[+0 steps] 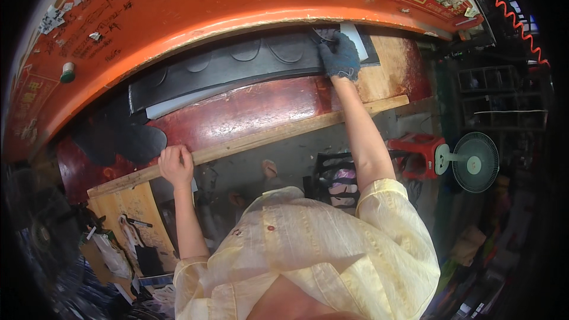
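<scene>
My right hand [342,57], in a dark grey-blue knitted glove, reaches under the front edge of the orange machine head. Its thumb and fingers are at a thin curved cutting die [323,34], partly hidden, at the right part of a long black sheet [219,65]. Several curved outlines are cut in that sheet, and a white layer shows below it. My bare left hand [176,166] rests with curled fingers at the wooden front edge, beside dark rounded pieces [145,142]. What its fingers hold, if anything, is hidden.
The orange machine head [249,0] spans the far side, low over the worn red board [249,104]. A wooden strip [296,127] runs along the board's front. To the right are a red stool [418,155] and a fan [475,163]. A red coiled hose [504,6] hangs at far right.
</scene>
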{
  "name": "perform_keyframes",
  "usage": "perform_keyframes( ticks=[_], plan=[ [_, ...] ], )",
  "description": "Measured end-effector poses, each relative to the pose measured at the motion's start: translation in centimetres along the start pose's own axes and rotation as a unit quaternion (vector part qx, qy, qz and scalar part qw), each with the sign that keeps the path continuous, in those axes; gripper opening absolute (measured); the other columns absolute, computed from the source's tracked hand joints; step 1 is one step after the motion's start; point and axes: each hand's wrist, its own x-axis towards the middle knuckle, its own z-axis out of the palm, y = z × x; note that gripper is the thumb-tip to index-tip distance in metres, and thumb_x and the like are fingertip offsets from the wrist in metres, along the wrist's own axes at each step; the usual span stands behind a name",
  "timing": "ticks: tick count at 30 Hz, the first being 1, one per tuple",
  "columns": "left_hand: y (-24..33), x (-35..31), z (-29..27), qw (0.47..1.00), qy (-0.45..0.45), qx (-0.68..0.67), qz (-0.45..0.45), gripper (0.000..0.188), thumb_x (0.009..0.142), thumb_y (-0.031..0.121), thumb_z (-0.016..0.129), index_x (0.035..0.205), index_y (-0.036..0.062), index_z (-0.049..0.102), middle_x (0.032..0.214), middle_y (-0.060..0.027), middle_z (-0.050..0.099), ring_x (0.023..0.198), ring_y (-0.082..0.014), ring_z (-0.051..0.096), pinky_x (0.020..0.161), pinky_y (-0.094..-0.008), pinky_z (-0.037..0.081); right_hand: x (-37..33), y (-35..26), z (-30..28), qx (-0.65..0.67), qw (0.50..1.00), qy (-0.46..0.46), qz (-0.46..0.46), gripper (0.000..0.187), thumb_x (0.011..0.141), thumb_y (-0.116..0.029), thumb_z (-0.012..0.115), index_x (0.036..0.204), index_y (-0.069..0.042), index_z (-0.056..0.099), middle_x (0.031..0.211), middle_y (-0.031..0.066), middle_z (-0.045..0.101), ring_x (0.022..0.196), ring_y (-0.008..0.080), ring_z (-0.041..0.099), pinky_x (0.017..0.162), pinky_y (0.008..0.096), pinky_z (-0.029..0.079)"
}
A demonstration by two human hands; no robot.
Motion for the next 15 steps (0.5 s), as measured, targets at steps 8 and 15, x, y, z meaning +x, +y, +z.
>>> perform_keyframes(
  ticks=[8, 15],
  plan=[
    [-0.3, -0.4, 0.0, 1.000, 0.007, 0.001, 0.004, 0.004, 0.078, 0.013, 0.063, 0.075, 0.0117, 0.062, 0.079, -0.0034, 0.062, 0.076, -0.0240, 0.058, 0.067, -0.0364, 0.042, 0.2, -1.9, 0.8, -0.017, 0.999, 0.024, 0.029, 0.048, 0.069, -0.039, 0.076, 0.104, -0.010, 0.066, 0.119, 0.0138, 0.058, 0.112, 0.0330, 0.055, 0.093, 0.0429, 0.046],
    [-0.5, -0.9, -0.1, 1.000, 0.017, -0.005, 0.001, 0.003, 0.078, 0.012, 0.063, 0.075, 0.0111, 0.062, 0.079, -0.0038, 0.063, 0.075, -0.0244, 0.058, 0.066, -0.0364, 0.042, -0.3, -1.3, 1.5, -0.006, 0.998, 0.064, -0.026, 0.040, 0.068, -0.039, 0.076, 0.092, -0.008, 0.067, 0.105, 0.0151, 0.061, 0.105, 0.0338, 0.055, 0.089, 0.0438, 0.046]
  ],
)
